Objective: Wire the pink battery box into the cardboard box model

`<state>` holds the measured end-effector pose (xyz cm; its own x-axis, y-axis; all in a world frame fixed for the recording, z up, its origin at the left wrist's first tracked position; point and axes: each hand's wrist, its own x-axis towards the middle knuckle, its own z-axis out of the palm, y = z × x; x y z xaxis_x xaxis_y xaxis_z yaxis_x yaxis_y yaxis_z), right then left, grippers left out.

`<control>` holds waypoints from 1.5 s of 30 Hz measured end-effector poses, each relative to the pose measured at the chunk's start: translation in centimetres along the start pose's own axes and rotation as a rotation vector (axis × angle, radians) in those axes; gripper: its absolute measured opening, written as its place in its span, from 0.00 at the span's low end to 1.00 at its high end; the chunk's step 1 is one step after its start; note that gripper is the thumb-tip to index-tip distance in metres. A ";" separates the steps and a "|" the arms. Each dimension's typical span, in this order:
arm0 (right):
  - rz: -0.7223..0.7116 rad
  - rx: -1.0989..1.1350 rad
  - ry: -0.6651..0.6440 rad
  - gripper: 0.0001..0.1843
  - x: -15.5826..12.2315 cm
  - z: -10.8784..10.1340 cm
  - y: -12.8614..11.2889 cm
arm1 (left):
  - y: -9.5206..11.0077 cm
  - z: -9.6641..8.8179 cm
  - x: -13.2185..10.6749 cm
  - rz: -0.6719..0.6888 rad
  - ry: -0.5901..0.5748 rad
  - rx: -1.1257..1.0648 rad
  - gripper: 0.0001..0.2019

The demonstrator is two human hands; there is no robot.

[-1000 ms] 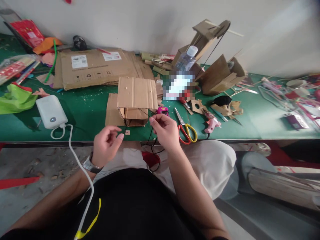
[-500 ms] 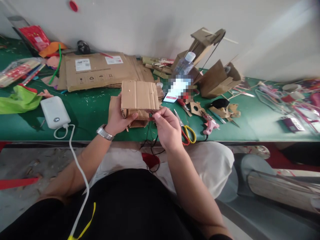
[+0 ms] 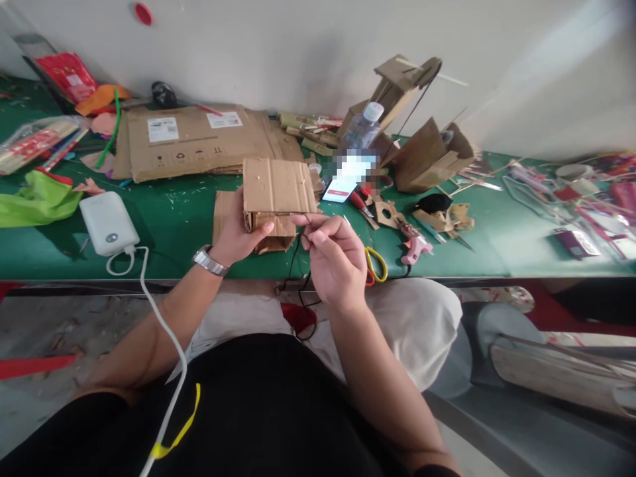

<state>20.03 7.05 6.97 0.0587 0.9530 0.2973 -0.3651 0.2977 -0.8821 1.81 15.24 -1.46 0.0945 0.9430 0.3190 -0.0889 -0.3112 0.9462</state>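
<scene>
My left hand [image 3: 244, 228] is wrapped round the side of a small cardboard box [image 3: 279, 189], its thumb pressed along the front edge. The box has a ridged top and an opening at its lower front. Beside its front right corner, my right hand [image 3: 338, 255] pinches a thin black cord [image 3: 297, 255], which hangs down over the table edge. The index finger reaches to the box's lower edge. Scissors [image 3: 378, 265] with yellow and red handles lie just right of this hand, partly hidden by it.
On the green table [image 3: 163, 235], a white power bank [image 3: 110, 225] lies left, its cable crossing my left forearm. Flat cardboard [image 3: 186, 142] lies behind. A lit phone [image 3: 350, 175], a bottle [image 3: 362, 129], a pink glue gun [image 3: 415, 246] and cardboard models [image 3: 432, 156] stand or lie right.
My right hand has shifted slightly down and its index finger now stretches left along the box's front edge. More of the scissors' blades are covered by the hand. My left hand keeps its hold.
</scene>
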 end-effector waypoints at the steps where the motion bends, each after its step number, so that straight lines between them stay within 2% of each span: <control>1: -0.014 -0.008 0.004 0.09 -0.1 0.1 -0.4 | -0.1 0.0 0.0 0.000 -0.001 0.000 0.30; 7: -0.075 -0.009 -0.018 0.10 -0.4 0.7 -3.1 | -0.5 -0.2 0.0 0.077 -0.004 0.102 0.32; 11: -0.095 -0.023 -0.027 0.11 -0.4 1.0 -4.3 | -0.7 -0.3 0.0 0.070 -0.005 0.103 0.32; 19: -0.172 -0.014 -0.077 0.11 0.2 1.5 -5.1 | -1.2 -0.5 -0.2 0.089 -0.028 0.138 0.30; 27: -0.193 -0.037 -0.020 0.13 2.1 1.3 -4.8 | -0.5 -0.9 0.2 0.106 -0.059 0.230 0.35; 29: -0.200 -0.026 -0.030 0.14 2.7 1.1 -4.7 | 0.2 -1.4 -0.3 0.124 0.005 0.312 0.38; 31: -0.192 -0.024 -0.060 0.15 3.0 0.9 -4.7 | 1.2 -1.6 -2.1 0.145 0.144 0.376 0.43; 32: -0.179 -0.030 -0.074 0.16 3.1 0.9 -4.7 | 1.9 -1.5 -3.5 0.135 0.230 0.374 0.40; 33: -0.164 -0.038 -0.086 0.16 3.1 0.9 -4.8 | 2.6 -1.2 -5.2 0.129 0.329 0.369 0.31; 34: -0.149 -0.045 -0.100 0.16 3.1 0.9 -4.9 | 3.2 -0.7 -7.0 0.120 0.377 0.341 0.21; 35: -0.136 -0.050 -0.115 0.16 3.1 0.9 -5.0 | 3.9 0.0 -8.8 0.094 0.353 0.282 0.13; 37: -0.110 -0.060 -0.156 0.15 3.1 0.9 -5.2 | 4.8 1.8 -11.5 -0.093 0.127 0.124 0.10; 38: -0.100 -0.063 -0.185 0.14 3.2 0.8 -5.4 | 5.1 2.8 -12.2 -0.221 0.052 -0.012 0.08; 39: -0.090 -0.066 -0.216 0.14 3.3 0.8 -5.6 | 5.1 3.8 -12.5 -0.353 0.037 -0.181 0.12; 41: -0.062 -0.070 -0.278 0.14 3.7 0.7 -6.0 | 4.8 5.7 -11.6 -0.536 0.063 -0.515 0.20; 42: -0.045 -0.071 -0.304 0.15 3.9 0.7 -6.2 | 4.5 6.5 -10.8 -0.592 0.090 -0.633 0.20; 45: 0.011 -0.086 -0.330 0.15 4.5 0.7 -6.8 | 3.4 8.2 -7.8 -0.616 0.268 -0.810 0.11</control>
<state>22.18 9.28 14.59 -0.2538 0.8904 0.3778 -0.2832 0.3051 -0.9092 8.92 5.89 -0.32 0.1352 0.9376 -0.3204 -0.7455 0.3093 0.5904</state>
